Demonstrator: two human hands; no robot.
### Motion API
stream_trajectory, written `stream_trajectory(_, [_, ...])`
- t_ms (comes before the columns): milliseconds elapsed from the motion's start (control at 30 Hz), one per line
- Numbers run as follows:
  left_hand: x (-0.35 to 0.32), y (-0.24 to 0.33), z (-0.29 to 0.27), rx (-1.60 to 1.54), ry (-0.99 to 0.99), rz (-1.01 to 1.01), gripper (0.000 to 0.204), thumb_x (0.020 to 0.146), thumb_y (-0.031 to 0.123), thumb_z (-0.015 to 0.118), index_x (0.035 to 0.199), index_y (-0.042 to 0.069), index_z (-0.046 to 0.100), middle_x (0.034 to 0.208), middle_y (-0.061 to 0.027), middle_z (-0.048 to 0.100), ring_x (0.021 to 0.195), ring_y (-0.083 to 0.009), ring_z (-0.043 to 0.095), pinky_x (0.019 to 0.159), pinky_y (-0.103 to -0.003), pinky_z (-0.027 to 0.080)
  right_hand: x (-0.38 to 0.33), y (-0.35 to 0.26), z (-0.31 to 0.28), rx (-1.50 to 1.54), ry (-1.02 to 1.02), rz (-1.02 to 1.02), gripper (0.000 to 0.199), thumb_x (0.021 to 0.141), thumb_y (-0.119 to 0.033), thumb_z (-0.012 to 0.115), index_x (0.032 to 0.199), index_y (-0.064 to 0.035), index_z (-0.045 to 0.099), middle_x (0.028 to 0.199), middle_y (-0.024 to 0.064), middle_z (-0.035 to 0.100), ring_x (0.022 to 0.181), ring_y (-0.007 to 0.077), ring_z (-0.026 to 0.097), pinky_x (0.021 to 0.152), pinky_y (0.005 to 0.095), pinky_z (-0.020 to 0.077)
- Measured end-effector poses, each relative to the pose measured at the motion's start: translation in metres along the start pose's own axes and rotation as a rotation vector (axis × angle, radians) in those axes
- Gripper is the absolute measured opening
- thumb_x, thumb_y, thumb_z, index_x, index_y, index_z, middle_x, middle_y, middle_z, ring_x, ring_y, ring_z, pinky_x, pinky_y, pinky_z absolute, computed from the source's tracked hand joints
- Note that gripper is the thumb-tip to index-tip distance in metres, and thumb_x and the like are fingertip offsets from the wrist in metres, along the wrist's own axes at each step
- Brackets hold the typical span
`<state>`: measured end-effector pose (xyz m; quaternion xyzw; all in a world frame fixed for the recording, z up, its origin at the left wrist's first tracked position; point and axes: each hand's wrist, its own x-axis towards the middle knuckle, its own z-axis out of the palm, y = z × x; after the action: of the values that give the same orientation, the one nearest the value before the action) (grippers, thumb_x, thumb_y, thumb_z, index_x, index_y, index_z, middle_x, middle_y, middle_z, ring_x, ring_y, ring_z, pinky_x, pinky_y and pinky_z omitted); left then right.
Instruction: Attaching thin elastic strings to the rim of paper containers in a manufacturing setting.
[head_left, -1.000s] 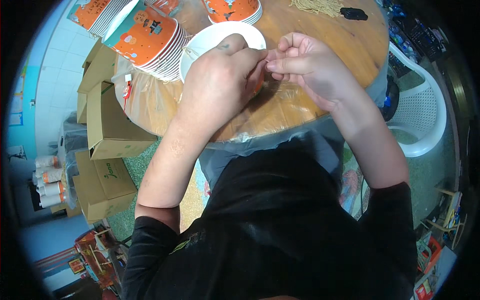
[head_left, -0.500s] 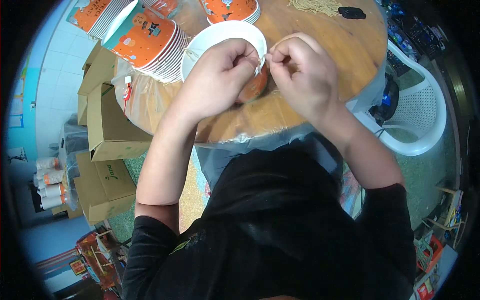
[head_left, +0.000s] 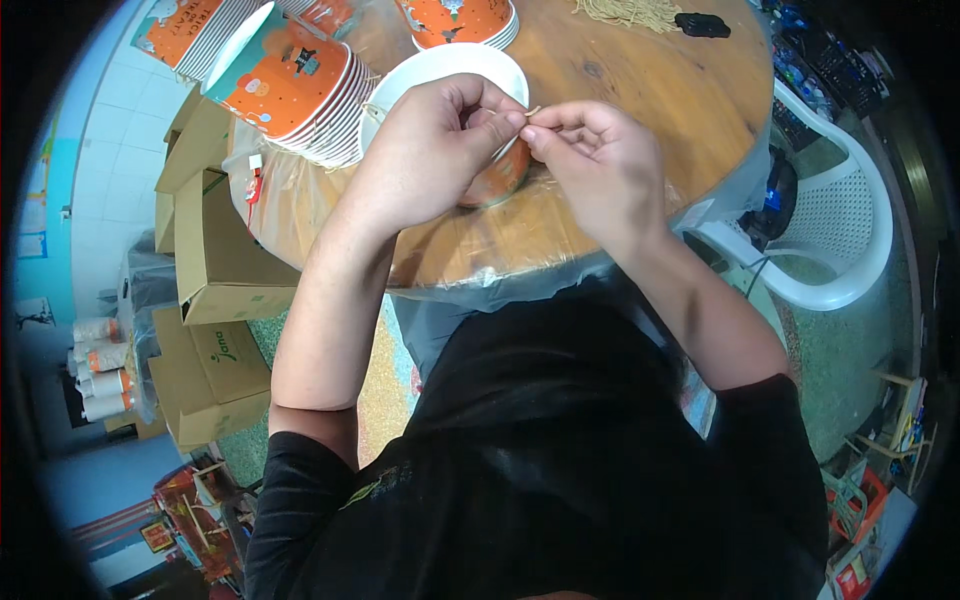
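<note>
A white-lined paper bucket [head_left: 455,62] with an orange printed outside stands on the round wooden table in front of me. At its right rim my left hand [head_left: 440,145] pinches thumb against forefinger on a thin beige cord [head_left: 533,111]. My right hand [head_left: 605,160] meets it there, thumb and fingertips closed on the same cord. The fingertips of both hands nearly touch. Another bit of cord shows at the bucket's left rim. My left hand and wrist hide much of the bucket's side.
Stacked orange-and-teal paper buckets [head_left: 290,80] lie at the left, with another stack [head_left: 460,20] behind. Farther right are a bundle of beige cords [head_left: 630,12] and a small black object [head_left: 703,25]. Cardboard boxes [head_left: 235,250] stand left; a white plastic chair [head_left: 825,215] stands right.
My right hand has shifted slightly left and down, closer to my left fingertips. Its fingers have straightened a little around the cord. The bucket has barely moved.
</note>
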<state>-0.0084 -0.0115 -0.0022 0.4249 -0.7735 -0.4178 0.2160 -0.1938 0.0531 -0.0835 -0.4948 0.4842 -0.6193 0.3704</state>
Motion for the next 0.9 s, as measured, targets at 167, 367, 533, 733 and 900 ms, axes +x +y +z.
stream_trajectory(167, [0.001,-0.009,0.000,-0.123,-0.011,0.018,0.018,0.113,0.017,0.073,0.116,-0.001,0.076,0.103,-0.0012,0.077,0.093,-0.0055,0.067,0.082,-0.024,0.055,-0.001,0.002,0.005,0.112,0.025,0.006,0.016,0.101,-0.008,0.084,0.113,0.0020,0.082,0.098,0.0095,0.084,0.087,0.0123,0.080,0.080,0.0272,0.0645])
stream_trajectory(367, [0.003,-0.009,-0.001,-0.033,-0.005,0.060,0.017,0.113,0.015,0.072,0.115,-0.001,0.076,0.102,-0.0002,0.077,0.090,-0.0052,0.067,0.079,-0.023,0.054,0.000,0.004,0.002,-0.100,0.006,-0.109,0.020,0.103,-0.010,0.082,0.118,0.0021,0.079,0.098,0.0088,0.083,0.085,0.0112,0.079,0.077,0.0271,0.0631])
stream_trajectory(533, [0.006,-0.010,-0.001,0.065,0.095,0.083,0.019,0.110,0.018,0.075,0.112,-0.001,0.077,0.089,-0.0005,0.072,0.077,-0.0073,0.063,0.068,-0.028,0.051,-0.002,0.005,-0.002,-0.037,-0.066,-0.041,0.011,0.106,-0.007,0.077,0.110,0.0026,0.073,0.097,0.0045,0.075,0.081,0.0093,0.071,0.074,0.0278,0.0579])
stream_trajectory(733, [0.002,-0.001,0.002,0.320,0.208,0.104,0.022,0.108,0.020,0.077,0.107,-0.003,0.076,0.080,-0.0061,0.071,0.071,-0.0120,0.063,0.065,-0.033,0.052,-0.013,0.024,-0.016,0.035,-0.157,-0.256,0.006,0.110,-0.003,0.067,0.106,0.0010,0.066,0.120,0.0097,0.068,0.086,0.0110,0.064,0.079,0.0284,0.0540])
stream_trajectory(900, [0.000,0.005,0.008,0.436,0.171,0.102,0.022,0.108,0.017,0.077,0.105,-0.005,0.075,0.082,-0.0051,0.072,0.073,-0.0087,0.061,0.066,-0.031,0.052,-0.008,0.021,-0.015,0.028,-0.199,-0.576,0.008,0.112,-0.001,0.060,0.106,0.0015,0.065,0.131,0.0152,0.071,0.091,0.0119,0.067,0.083,0.0285,0.0577])
